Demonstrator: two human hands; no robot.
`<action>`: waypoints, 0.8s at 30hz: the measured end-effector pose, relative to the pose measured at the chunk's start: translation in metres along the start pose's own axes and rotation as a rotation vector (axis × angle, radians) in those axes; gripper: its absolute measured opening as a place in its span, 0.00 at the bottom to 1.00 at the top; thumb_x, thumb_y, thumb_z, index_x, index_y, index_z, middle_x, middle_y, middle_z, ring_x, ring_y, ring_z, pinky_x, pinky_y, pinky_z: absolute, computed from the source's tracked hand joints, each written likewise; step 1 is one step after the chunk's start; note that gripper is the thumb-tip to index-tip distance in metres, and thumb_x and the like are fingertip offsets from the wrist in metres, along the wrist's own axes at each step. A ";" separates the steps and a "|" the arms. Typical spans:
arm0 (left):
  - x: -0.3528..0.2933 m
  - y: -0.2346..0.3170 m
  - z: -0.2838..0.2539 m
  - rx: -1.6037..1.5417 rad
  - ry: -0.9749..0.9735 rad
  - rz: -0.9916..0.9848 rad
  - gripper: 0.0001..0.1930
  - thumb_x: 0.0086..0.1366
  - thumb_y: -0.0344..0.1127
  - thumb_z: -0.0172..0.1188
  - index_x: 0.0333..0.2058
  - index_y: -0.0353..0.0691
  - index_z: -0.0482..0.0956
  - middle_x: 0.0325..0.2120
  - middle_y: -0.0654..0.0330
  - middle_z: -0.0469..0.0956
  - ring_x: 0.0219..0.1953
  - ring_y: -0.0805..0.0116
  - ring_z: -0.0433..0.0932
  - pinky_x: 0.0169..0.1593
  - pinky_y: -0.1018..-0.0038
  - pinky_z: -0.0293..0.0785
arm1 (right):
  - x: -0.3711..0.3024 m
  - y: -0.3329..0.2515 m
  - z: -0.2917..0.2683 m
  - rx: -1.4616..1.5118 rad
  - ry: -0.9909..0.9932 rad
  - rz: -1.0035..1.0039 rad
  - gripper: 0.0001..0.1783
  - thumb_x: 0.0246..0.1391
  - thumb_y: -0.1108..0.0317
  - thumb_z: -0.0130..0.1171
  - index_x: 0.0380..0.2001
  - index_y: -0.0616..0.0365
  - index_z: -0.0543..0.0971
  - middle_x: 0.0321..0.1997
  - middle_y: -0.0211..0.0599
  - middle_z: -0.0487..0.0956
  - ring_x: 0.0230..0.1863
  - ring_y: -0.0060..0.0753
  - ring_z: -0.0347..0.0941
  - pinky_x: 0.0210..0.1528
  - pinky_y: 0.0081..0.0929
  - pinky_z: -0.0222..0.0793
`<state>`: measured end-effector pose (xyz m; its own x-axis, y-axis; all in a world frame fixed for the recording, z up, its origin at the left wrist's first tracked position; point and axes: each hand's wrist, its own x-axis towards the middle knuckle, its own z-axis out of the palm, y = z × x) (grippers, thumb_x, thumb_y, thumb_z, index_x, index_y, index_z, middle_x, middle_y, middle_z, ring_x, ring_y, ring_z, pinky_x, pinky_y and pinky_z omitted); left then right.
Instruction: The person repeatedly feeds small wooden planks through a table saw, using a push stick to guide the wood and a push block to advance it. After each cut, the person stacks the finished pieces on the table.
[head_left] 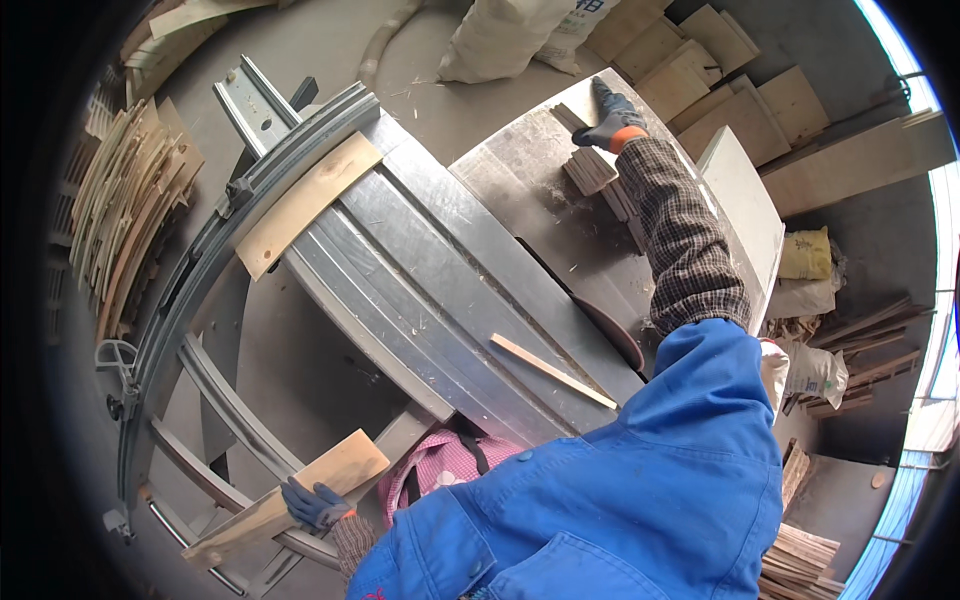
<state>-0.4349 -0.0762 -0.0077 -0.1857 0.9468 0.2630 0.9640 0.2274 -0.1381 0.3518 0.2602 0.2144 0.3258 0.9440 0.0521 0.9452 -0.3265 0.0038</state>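
Observation:
My left hand [318, 503], in a grey and blue work glove, is closed around the middle of a pale wooden board [350, 464] at the lower left. Far out on the right, my right hand [612, 122], gloved too, rests near the table's far edge with thumb and fingers spread. A small wood piece [568, 117] lies right beside its thumb. Just nearer stand stacked short wood pieces [592, 171], partly hidden by my sleeve. Another board [308, 205] lies against the curved-looking metal fence [213, 225] of a sliding table saw.
A thin wood strip [553, 371] lies on the metal saw table [440, 290], near the dark blade slot [608, 330]. Stacked offcuts [135, 210] stand at the left. Plywood sheets [700, 70], white sacks [500, 38] and a yellow bag [805, 254] sit around the far and right sides.

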 end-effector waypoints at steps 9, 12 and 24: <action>0.000 -0.002 0.003 0.024 -0.045 -0.023 0.27 0.75 0.48 0.41 0.67 0.41 0.62 0.68 0.51 0.61 0.69 0.52 0.59 0.70 0.51 0.52 | -0.030 0.023 -0.008 -0.310 -0.374 0.273 0.72 0.36 0.29 0.70 0.76 0.50 0.43 0.71 0.52 0.65 0.71 0.52 0.62 0.74 0.58 0.46; 0.006 -0.002 0.009 -0.005 0.002 0.005 0.28 0.75 0.48 0.41 0.67 0.41 0.62 0.68 0.51 0.61 0.69 0.52 0.59 0.70 0.51 0.53 | -0.034 0.016 -0.027 -0.402 -0.345 0.236 0.73 0.34 0.25 0.68 0.75 0.51 0.45 0.76 0.47 0.56 0.77 0.47 0.50 0.76 0.56 0.40; 0.007 -0.002 0.005 -0.007 0.101 -0.053 0.28 0.73 0.52 0.45 0.67 0.47 0.64 0.66 0.52 0.65 0.65 0.52 0.65 0.66 0.51 0.59 | -0.163 -0.137 -0.015 0.234 0.267 -0.417 0.44 0.52 0.40 0.62 0.66 0.54 0.66 0.68 0.43 0.67 0.71 0.45 0.59 0.75 0.50 0.44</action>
<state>-0.4393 -0.0695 -0.0101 -0.2163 0.9058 0.3643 0.9547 0.2743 -0.1152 0.1690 0.1502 0.2207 -0.0649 0.9361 0.3456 0.9825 0.1205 -0.1419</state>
